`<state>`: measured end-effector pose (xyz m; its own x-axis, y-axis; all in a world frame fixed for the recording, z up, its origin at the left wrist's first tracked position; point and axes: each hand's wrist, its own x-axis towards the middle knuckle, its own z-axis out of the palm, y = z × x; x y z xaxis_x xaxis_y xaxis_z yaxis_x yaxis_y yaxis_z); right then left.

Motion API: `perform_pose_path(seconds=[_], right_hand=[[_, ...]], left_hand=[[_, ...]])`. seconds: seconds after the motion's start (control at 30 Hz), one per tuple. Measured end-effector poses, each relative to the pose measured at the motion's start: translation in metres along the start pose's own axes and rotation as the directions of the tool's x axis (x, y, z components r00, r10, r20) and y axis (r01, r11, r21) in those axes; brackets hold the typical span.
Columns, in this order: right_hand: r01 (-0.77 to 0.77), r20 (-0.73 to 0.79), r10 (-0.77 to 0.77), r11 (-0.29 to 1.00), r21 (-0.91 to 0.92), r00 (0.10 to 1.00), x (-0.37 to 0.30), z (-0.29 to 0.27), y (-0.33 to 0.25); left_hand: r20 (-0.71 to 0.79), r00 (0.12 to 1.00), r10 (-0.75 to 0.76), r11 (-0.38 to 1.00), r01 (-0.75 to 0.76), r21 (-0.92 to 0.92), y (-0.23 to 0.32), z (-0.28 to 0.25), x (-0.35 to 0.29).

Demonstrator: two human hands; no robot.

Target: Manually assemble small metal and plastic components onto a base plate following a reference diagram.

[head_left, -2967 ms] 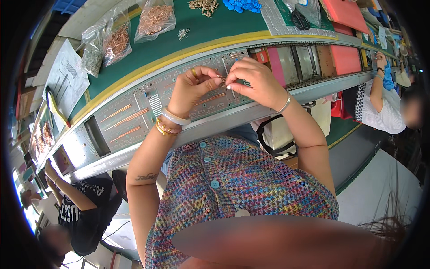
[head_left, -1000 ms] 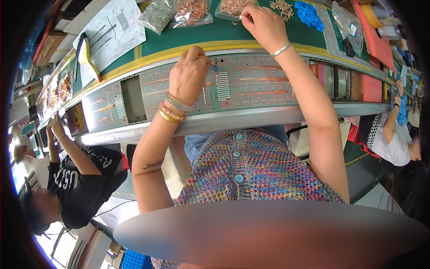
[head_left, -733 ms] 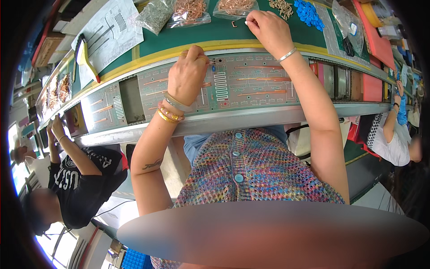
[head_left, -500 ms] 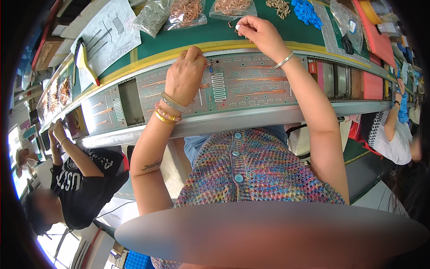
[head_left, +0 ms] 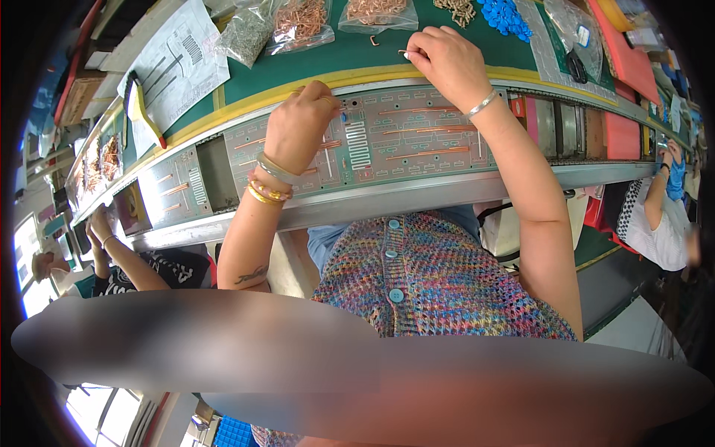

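Note:
A printed circuit board with straight copper wires and a white zigzag track lies in the metal rail in front of me. My left hand is over the board's upper part, its fingers curled together beside a small blue component. Whatever those fingers hold is hidden. Above the rail's far edge, my right hand pinches a small copper wire piece, one end of which sticks out past the thumb. Another bent copper wire piece lies loose on the green mat, left of that hand.
Along the far side are bags of copper pieces, a bag of silvery parts, tan parts and blue discs. A printed drawing and a yellow-handled brush lie left. Co-workers' hands are at the rail's left.
My right hand has moved slightly right and lower, and its fingers have curled in, with a copper wire end now showing past the thumb. My left hand stays at the board.

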<state>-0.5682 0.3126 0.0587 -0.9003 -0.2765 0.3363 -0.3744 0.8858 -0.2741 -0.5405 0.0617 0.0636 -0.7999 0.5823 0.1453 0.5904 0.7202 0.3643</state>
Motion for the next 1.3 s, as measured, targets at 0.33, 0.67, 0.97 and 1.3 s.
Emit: perform_pose_path(seconds=[0.33,0.67,0.97,1.3], right_hand=[[-0.053,0.073,0.028,0.93,0.365,0.997,-0.023,-0.014,-0.031],[0.105,0.012,-0.118,0.923,0.37,0.993,-0.012,0.031,-0.068],[0.202,-0.015,-0.205,0.942,0.268,0.979,-0.01,0.04,-0.074],[0.209,0.038,-0.215,0.971,0.118,0.976,-0.029,0.011,-0.068]], left_hand=[[-0.249,0.954,0.169,0.98,-0.19,-0.06,-0.028,0.03,0.098],[-0.202,0.955,0.217,0.976,-0.205,0.077,-0.023,0.024,0.089],[-0.279,0.956,-0.089,0.984,0.042,-0.172,-0.026,-0.014,0.017],[-0.066,0.933,-0.354,0.833,0.282,-0.476,-0.019,-0.01,-0.023]])
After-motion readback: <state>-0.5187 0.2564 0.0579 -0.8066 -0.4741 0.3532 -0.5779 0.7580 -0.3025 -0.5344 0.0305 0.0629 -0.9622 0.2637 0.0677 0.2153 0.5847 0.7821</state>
